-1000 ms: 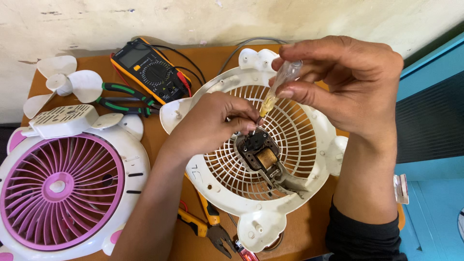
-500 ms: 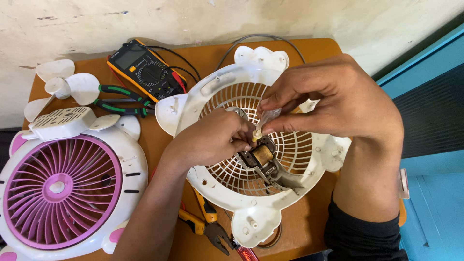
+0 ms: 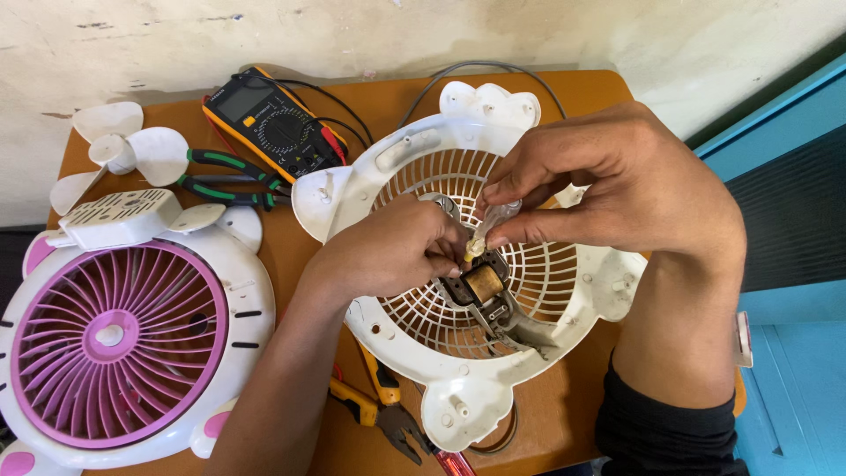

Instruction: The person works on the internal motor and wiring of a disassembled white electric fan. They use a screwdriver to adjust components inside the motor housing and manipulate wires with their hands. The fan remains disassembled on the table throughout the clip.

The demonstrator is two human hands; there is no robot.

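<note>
Head view, only one. White fan grille (image 3: 458, 264) lies on the orange tabletop (image 3: 573, 414), a small motor (image 3: 480, 286) at its centre. Left hand (image 3: 388, 251) rests on the grille, fingers pressed together on the motor's upper edge; what the grip pinches there cannot be told. Right hand (image 3: 617, 185) pinches a small clear dropper (image 3: 493, 225), tip touching the motor's top.

Around: multimeter (image 3: 269, 123), green pliers (image 3: 225, 176) and white blade (image 3: 115, 150) behind; pink-and-white fan front (image 3: 115, 326) at left; yellow pliers (image 3: 379, 405) by the grille's near rim.

Risks, as judged: too hard a squeeze could flood the motor windings and drip through the grille onto the tabletop; if the left hand slips, the motor could shift and the tip miss.
</note>
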